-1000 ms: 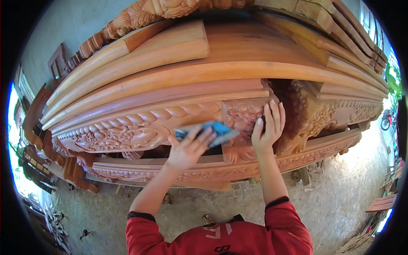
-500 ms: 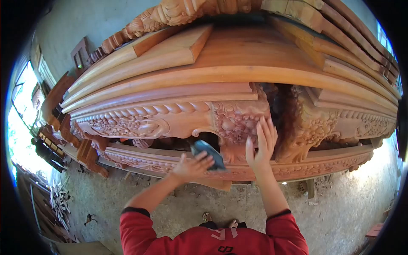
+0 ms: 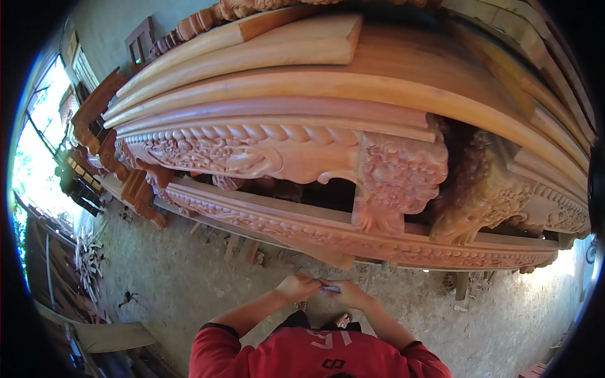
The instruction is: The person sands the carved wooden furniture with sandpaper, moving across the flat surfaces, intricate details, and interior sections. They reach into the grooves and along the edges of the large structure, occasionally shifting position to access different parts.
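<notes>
Well apart from the carved wooden leg (image 3: 403, 176), the left hand (image 3: 299, 288) and right hand (image 3: 350, 295) are pinching a blue-grey sheet (image 3: 331, 289), grips narrow; even pressure should be steadying it.

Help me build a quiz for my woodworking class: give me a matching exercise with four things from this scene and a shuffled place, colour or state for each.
1. Sheet
2. Carved wooden leg
3. Shirt
4. Concrete floor

A. Grey, below the furniture
B. Red with dark cuffs
C. Between left hand and right hand
D. Reddish-brown, no hand on it

Pairs: 1-C, 2-D, 3-B, 4-A
</notes>
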{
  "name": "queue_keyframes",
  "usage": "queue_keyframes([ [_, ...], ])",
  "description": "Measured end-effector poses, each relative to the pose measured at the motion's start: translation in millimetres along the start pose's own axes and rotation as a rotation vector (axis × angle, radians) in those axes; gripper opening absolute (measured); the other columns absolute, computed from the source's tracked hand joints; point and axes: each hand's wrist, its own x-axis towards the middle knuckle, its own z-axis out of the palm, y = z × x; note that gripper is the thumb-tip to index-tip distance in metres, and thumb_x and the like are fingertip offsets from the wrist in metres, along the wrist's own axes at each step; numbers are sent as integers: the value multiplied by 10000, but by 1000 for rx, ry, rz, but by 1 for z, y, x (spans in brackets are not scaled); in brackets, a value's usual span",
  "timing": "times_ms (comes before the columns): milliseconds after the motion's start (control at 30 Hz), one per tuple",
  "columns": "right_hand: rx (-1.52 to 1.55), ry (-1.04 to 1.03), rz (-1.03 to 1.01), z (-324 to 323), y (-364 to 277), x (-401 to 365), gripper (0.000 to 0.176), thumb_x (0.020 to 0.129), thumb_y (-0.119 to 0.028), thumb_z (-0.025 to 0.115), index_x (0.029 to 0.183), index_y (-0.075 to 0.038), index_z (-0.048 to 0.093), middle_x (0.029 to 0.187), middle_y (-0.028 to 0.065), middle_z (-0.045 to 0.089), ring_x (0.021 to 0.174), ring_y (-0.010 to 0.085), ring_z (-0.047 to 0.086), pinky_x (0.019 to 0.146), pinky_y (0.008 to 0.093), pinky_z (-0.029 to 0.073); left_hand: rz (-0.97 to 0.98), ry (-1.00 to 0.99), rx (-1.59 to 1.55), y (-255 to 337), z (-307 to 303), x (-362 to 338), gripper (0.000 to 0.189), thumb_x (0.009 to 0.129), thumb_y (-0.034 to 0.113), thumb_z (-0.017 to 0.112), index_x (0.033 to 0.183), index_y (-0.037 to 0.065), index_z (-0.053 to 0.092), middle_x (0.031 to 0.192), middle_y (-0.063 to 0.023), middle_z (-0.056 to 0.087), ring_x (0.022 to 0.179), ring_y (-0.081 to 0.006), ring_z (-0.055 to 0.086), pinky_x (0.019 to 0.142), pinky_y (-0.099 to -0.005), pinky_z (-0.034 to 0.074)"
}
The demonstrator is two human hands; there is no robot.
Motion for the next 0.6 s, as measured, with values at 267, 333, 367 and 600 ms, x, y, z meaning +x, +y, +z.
queue_keyframes([
  [267,-363,360,-323,-32,-74,60,467,753,-18,520,1203,-141,512,943,156,609,757,314,591,704,377,470,-416,730,-179,-86,-56,-47,344,759,283,630,1029,76,579,1069,-148,576,1006,-332,526,870,-419,393],
  [333,-648,549,-400,-52,-81,89,491,702,26,504,1175,-104,519,1022,137,594,817,304,584,710,375,469,-448,702,-75,-130,-69,-61,427,759,303,629,1113,85,530,1162,-167,510,1078,-348,472,902,-437,366],
  [367,-729,615,-330,-59,-83,101,493,682,27,503,1162,-86,518,1069,132,581,855,303,578,718,375,468,-477,673,42,-153,-75,-70,515,759,323,628,1196,94,481,1254,-186,443,1151,-363,418,934,-455,339],
  [600,-712,887,237,-11,-13,218,340,882,-203,402,1194,-91,481,1255,129,461,1170,306,401,945,540,277,-988,357,234,-314,-118,-119,1090,612,615,655,1408,159,66,1427,-249,-30,1317,-418,-27,993,-608,104],
])
